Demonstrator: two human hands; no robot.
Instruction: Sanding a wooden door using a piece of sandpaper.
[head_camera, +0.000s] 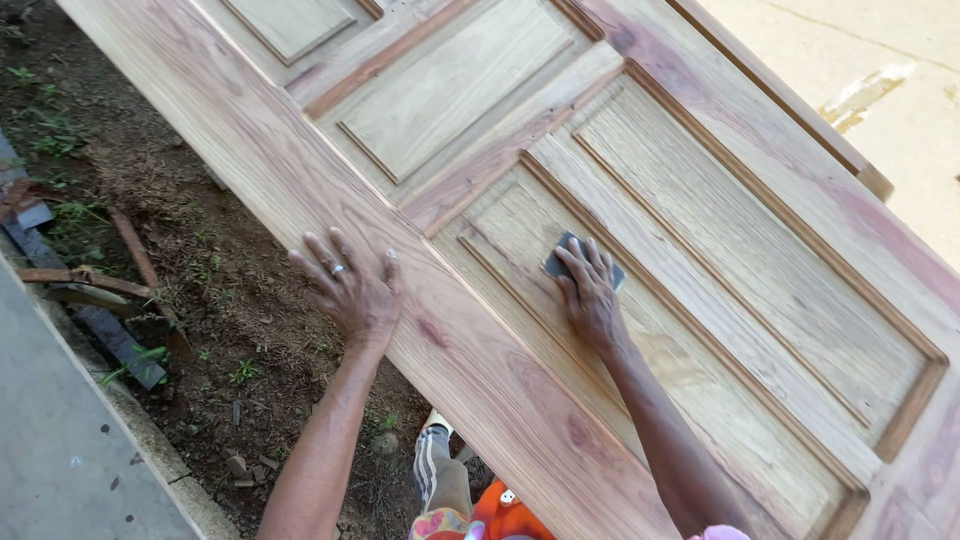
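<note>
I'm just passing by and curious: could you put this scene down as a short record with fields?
Left hand: flat on the door's outer edge, ring on a finger
Right hand: presses a grey sanding pad on a raised panel
Door: bare wood, panelled, lying slantwise
Ground: dirt, sparse grass, scrap wood

I saw soft, even daylight, bright on the pavement (900, 110) at far right; faint shadows lay beside my hands, no glare, and the picture stayed mostly sharp.
</note>
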